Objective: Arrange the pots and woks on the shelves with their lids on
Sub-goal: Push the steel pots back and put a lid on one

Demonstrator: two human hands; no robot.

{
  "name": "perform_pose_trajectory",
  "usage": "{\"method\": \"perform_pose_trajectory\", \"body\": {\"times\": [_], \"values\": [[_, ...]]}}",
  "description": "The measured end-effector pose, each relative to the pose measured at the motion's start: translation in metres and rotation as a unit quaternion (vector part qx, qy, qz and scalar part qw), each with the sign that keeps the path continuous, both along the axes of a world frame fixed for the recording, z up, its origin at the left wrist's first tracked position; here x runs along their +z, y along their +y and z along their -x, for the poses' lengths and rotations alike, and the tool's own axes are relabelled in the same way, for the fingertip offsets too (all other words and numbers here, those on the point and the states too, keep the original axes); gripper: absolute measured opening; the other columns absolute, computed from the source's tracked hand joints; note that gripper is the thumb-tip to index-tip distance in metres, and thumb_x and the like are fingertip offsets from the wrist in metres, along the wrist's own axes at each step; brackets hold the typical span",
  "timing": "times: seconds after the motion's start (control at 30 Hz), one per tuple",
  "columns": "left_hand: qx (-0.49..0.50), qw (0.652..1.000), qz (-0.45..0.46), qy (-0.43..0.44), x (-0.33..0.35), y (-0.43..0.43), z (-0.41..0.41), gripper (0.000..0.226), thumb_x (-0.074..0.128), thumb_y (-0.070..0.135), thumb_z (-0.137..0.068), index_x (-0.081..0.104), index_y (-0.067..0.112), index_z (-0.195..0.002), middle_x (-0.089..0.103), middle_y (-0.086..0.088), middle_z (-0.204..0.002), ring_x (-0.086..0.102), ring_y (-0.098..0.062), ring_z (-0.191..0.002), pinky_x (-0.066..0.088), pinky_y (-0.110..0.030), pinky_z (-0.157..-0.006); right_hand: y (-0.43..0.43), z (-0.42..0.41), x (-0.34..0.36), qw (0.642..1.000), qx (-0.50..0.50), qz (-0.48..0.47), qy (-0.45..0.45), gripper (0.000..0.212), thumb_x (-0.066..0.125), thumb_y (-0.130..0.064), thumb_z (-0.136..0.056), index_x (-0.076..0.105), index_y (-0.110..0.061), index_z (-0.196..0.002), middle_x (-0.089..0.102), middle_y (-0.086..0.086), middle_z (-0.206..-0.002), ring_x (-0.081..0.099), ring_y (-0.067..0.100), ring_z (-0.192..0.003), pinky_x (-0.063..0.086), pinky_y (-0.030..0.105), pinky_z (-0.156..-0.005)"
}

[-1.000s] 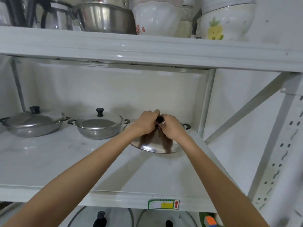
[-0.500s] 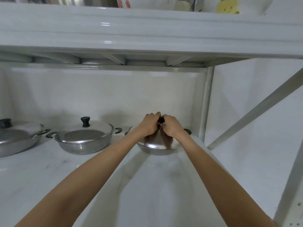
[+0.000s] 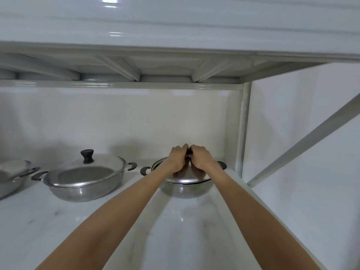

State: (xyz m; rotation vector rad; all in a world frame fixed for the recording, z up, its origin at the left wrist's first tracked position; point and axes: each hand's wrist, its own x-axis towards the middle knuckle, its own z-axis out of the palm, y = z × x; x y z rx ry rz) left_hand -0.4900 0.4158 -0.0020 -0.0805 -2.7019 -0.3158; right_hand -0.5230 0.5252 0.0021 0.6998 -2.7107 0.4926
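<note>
A steel wok (image 3: 187, 190) with two black side handles stands at the back right of the white shelf (image 3: 187, 230). Its steel lid (image 3: 190, 177) lies on top, a thin dark gap showing at the front rim. My left hand (image 3: 178, 158) and my right hand (image 3: 200, 157) are both closed around the lid's black knob (image 3: 188, 152), which is mostly hidden by my fingers. To the left stands a second lidded wok (image 3: 85, 182) with a black knob (image 3: 87, 155). A third lidded wok (image 3: 11, 178) is cut off by the left edge.
The upper shelf's underside (image 3: 165, 69) with its ribs hangs close above. A white upright post (image 3: 244, 131) and a diagonal brace (image 3: 303, 141) bound the right end. A white wall lies behind and to the right.
The view has dropped and moved closer to the shelf. The lid, tilted on the wok a second ago, now lies nearly flat. Both hands stay on the knob.
</note>
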Motion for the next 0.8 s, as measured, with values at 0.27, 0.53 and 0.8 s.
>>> {"method": "perform_pose_trajectory", "body": {"times": [0.27, 0.53, 0.8], "values": [[0.004, 1.0, -0.02, 0.01, 0.0, -0.009, 0.006, 0.029, 0.042, 0.008, -0.093, 0.049, -0.002, -0.119, 0.062, -0.025, -0.114, 0.055, -0.04, -0.104, 0.042, -0.04, -0.086, -0.011, 0.002, -0.005, 1.0, -0.008, 0.017, 0.013, 0.034, 0.042, -0.009, -0.095, 0.044, -0.003, -0.128, 0.057, 0.017, -0.125, 0.05, 0.035, -0.118, 0.042, 0.042, -0.093], [0.006, 0.999, -0.025, 0.032, -0.013, -0.009, 0.008, 0.029, 0.04, 0.006, -0.092, 0.05, 0.002, -0.118, 0.061, -0.022, -0.111, 0.053, -0.037, -0.104, 0.04, -0.035, -0.083, -0.014, 0.0, -0.017, 0.999, -0.011, 0.025, 0.037, 0.032, 0.041, -0.012, -0.095, 0.047, -0.004, -0.126, 0.058, 0.017, -0.122, 0.051, 0.035, -0.114, 0.043, 0.042, -0.091], [0.0, 1.0, -0.023, 0.019, -0.007, -0.012, 0.009, 0.027, 0.04, 0.01, -0.095, 0.051, 0.0, -0.117, 0.062, -0.024, -0.113, 0.054, -0.039, -0.103, 0.041, -0.039, -0.085, -0.013, 0.005, -0.014, 1.0, -0.006, 0.009, 0.028, 0.033, 0.042, -0.011, -0.095, 0.051, -0.006, -0.126, 0.059, 0.016, -0.123, 0.051, 0.034, -0.115, 0.043, 0.042, -0.093]]}}
